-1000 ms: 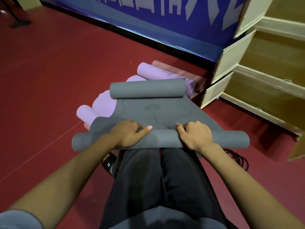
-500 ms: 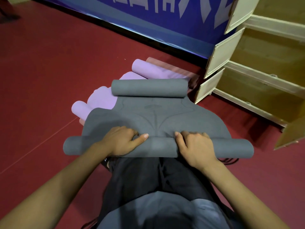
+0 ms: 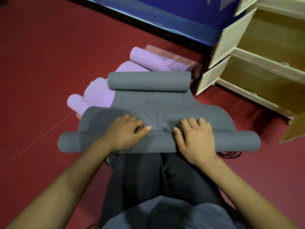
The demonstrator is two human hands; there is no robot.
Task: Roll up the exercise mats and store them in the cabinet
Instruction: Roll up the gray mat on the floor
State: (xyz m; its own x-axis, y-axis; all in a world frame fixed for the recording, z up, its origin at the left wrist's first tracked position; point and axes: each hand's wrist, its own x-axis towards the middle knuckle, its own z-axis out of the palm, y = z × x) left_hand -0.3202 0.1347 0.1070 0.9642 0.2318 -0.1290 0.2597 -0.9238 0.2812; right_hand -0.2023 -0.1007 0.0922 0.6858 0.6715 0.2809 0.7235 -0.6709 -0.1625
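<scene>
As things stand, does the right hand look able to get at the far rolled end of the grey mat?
Probably yes: only flat mat lies between the right hand and the far roll, though it would need a forward lean.
</scene>
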